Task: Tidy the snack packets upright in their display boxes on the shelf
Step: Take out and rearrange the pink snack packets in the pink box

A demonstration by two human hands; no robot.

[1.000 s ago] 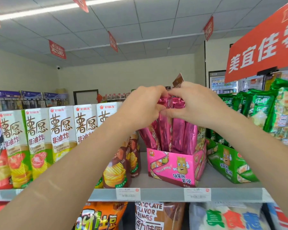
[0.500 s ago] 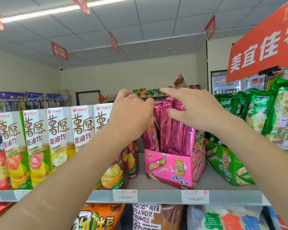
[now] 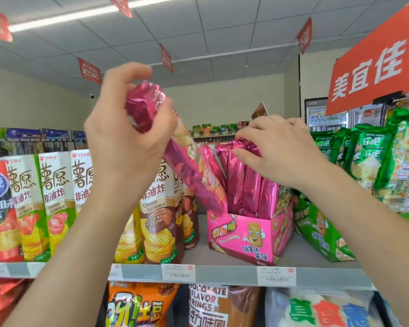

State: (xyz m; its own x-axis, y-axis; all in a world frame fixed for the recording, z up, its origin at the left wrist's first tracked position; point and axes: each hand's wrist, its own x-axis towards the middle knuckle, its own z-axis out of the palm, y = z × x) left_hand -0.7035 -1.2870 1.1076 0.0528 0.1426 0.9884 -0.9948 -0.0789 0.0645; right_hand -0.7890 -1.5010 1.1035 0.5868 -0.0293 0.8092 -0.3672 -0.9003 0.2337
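Step in hand: re-seating one magenta snack packet (image 3: pixel 189 171) in the pink display box (image 3: pixel 250 234) on the shelf (image 3: pixel 293 256). The left hand (image 3: pixel 125 138) gripped the packet's upper end, fingers curled round it. The packet's long axis ran diagonally, with the top end up and left of the box and the lower end at the box's left front corner. The right hand (image 3: pixel 279 149) held the tops of the standing packets (image 3: pixel 246 185) inside the box, thumb and fingers curled over them. Next move, as judged: swing the top rightward to vertical, then lower the packet into the box.
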